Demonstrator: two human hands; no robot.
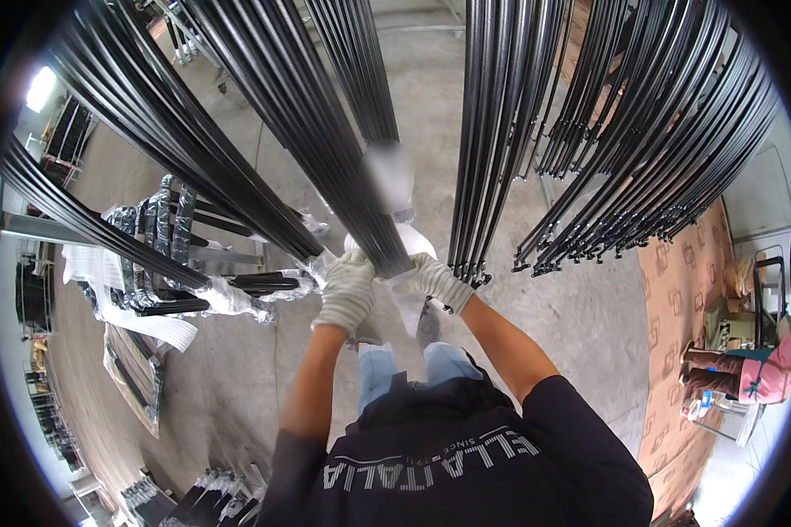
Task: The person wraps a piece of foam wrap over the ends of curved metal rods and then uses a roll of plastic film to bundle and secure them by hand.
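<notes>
Black bars (303,114) slanted in a bundle from the far side toward the person, their near end between two gloved hands. The left hand (347,285) closed on that end from the left, and the right hand (435,281) closed on it from the right, fingers curled and fingertips partly hidden. White wrapping (416,241) showed beside the end, close to the right hand. To the left, another black bundle (180,114) ran down near the left hand, and farther left, clear plastic (228,299) covered the end of a third. Beyond that plastic stood a stack (163,220) bound in shiny film, with a white sheet (163,329) hanging at its near side. On the right, thin black poles (492,132) reached down over the grey floor (554,334). A person in pink (765,373) was at the far right, beside a brown patterned covering (677,299).
</notes>
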